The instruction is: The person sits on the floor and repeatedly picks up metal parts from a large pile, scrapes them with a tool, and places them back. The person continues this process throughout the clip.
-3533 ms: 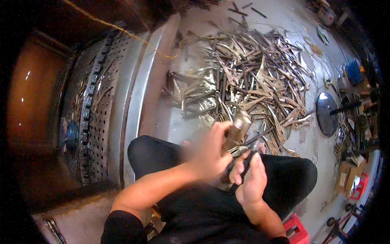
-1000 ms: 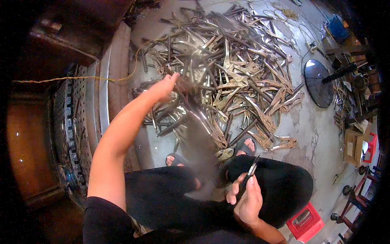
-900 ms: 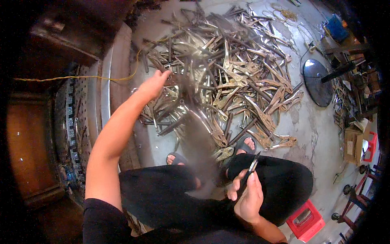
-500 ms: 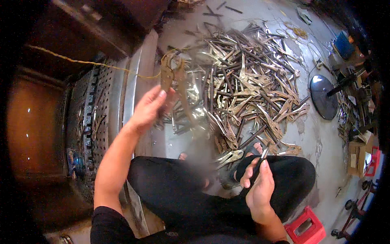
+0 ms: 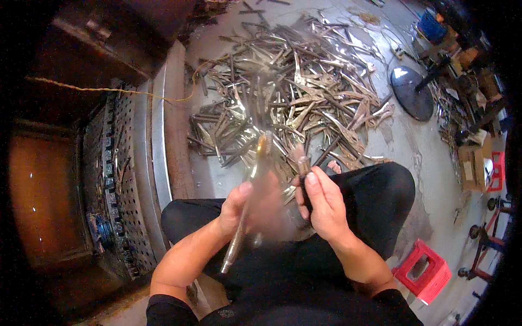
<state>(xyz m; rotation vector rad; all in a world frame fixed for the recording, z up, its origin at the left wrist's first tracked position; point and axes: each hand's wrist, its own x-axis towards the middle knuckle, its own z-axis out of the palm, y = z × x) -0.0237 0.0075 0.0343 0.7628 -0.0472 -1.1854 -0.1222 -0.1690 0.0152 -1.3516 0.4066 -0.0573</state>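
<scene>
Evidently, in the head view, everything can be placed by the pile of metal pliers (image 5: 326, 100) spread over the floor. On its near side, above the lap, the left hand (image 5: 232, 205) is closed round a long metal plier-like piece (image 5: 237, 231), handle end slanting down toward the person, upper end overlapping the near edge of the pile in sight; some of the fingers are lost in blur. Also on the near side of the pile, farther right, the right hand (image 5: 326, 206) has its thumb and fingers wrapped about a slim, dark-handled tool (image 5: 306, 191) with its tip pointing toward the pile — too blurred to make out the tip's shape. The two held things look apart, though the smeared patch between them makes that hard to confirm. As I judge it, the step in hand is presenting the piece to the tool; the next move calls for a firm left grip and fingers kept clear of that tip. Right of the pile stands a round black disc (image 5: 411, 92); nearer and farther right, a red stool (image 5: 436, 282); left of the pile, a perforated metal panel (image 5: 124, 144).
</scene>
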